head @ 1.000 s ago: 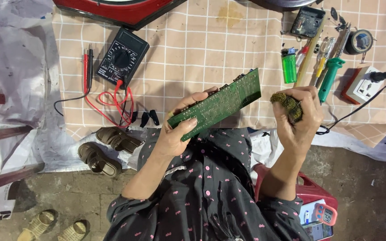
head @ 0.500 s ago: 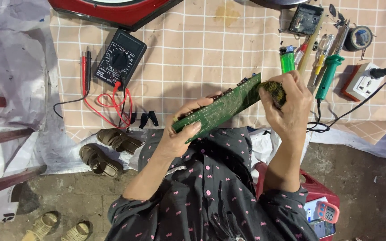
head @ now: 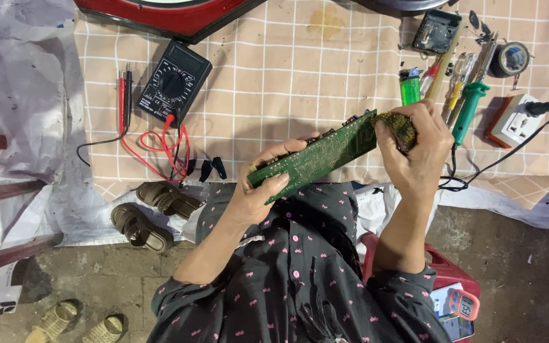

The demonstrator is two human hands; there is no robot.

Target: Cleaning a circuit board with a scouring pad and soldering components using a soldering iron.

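Note:
A long green circuit board point(head: 316, 155) is held tilted above my lap, solder side up. My left hand point(head: 265, 184) grips its lower left end with thumb on top. My right hand point(head: 417, 149) is closed on a dark olive scrubbing pad point(head: 400, 127), which presses against the board's upper right end.
A checked cloth point(head: 274, 82) covers the work surface. On it lie a black multimeter point(head: 174, 81) with red and black leads, a green lighter point(head: 408, 86), screwdrivers point(head: 468, 108), a tape roll point(head: 509, 58) and a white socket block point(head: 516, 121). Brown sandals point(head: 154, 213) sit below.
My right hand with the pad has moved up and left from beside the board onto its right end. The board has tipped slightly.

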